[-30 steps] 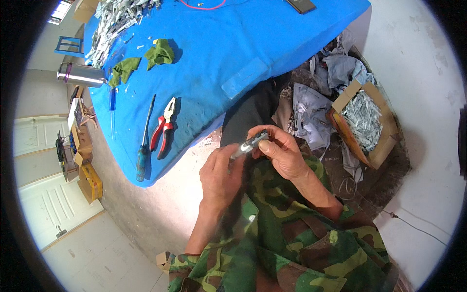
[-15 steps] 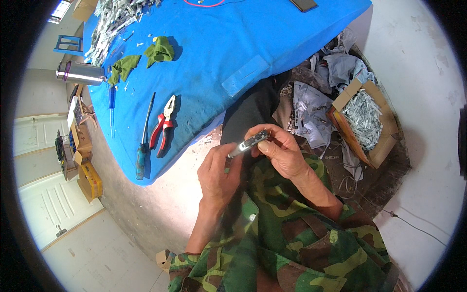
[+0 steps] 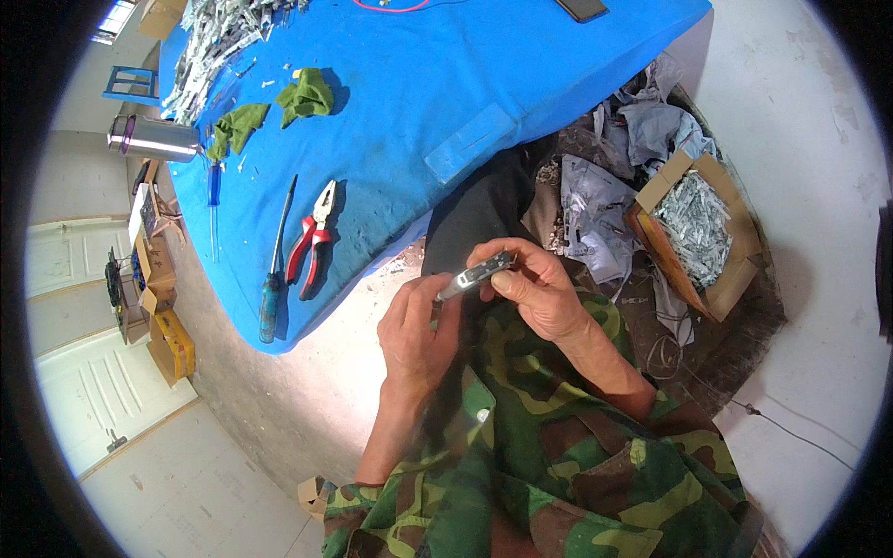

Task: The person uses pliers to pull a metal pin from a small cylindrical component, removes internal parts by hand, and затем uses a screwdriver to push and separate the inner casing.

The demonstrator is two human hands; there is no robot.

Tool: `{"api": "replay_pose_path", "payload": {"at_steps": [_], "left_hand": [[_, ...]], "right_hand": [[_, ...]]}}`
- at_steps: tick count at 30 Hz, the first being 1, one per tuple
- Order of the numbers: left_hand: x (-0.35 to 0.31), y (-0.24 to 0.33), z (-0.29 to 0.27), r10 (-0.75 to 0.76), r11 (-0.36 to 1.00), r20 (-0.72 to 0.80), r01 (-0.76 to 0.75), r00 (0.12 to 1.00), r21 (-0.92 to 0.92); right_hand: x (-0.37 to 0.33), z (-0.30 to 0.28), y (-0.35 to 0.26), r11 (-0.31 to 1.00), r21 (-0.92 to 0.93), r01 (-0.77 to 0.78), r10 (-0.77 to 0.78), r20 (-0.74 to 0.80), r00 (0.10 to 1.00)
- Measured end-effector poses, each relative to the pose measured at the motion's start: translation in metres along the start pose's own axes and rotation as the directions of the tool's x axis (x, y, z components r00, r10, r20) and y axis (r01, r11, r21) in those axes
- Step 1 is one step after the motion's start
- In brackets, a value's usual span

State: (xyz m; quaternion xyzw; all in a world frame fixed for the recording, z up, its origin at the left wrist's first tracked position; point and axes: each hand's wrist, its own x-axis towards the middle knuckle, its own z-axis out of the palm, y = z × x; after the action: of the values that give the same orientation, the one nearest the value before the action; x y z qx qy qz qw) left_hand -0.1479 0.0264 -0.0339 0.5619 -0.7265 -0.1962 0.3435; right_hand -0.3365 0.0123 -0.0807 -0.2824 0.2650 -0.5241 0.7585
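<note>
The right hand [image 3: 544,296] is gripping the far-right end of 1 slim metallic part [image 3: 477,274]; the left hand [image 3: 414,333] is gripping its near-left end. The long axis is slanting between the 2 hands, clear of the blue-covered bench [image 3: 400,121].

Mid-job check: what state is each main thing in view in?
Small silver-and-black piece: held, slanting
Right hand: closed on the piece
Left hand: fingers at the piece's lower-left end, grip unclear
Blue cloth: spread, wrinkled
Red-handled pliers: lying down, handles spread
Teal-handled screwdriver: lying down, not held
Green rags: crumpled
Cardboard box: open, holding silvery strips
</note>
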Motion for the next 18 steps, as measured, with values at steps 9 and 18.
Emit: {"api": "replay_pose_path", "payload": {"at_steps": [9, 18], "left_hand": [[-0.0033, 0.0003, -0.0008, -0.052, 0.998, -0.002, 0.052, 0.999, -0.02], [-0.0064, -0.0045, 0.0011, -0.003, 1.0, 0.008, 0.003, 1.0, 0.0]], "right_hand": [[-0.0005, 0.0013, 0.0009, 1.0, 0.0, -0.01, 0.01, 0.001, 1.0], [0.0, 0.0067, -0.0038, 0.996, -0.073, -0.043, 0.039, -0.054, 0.998]]}}
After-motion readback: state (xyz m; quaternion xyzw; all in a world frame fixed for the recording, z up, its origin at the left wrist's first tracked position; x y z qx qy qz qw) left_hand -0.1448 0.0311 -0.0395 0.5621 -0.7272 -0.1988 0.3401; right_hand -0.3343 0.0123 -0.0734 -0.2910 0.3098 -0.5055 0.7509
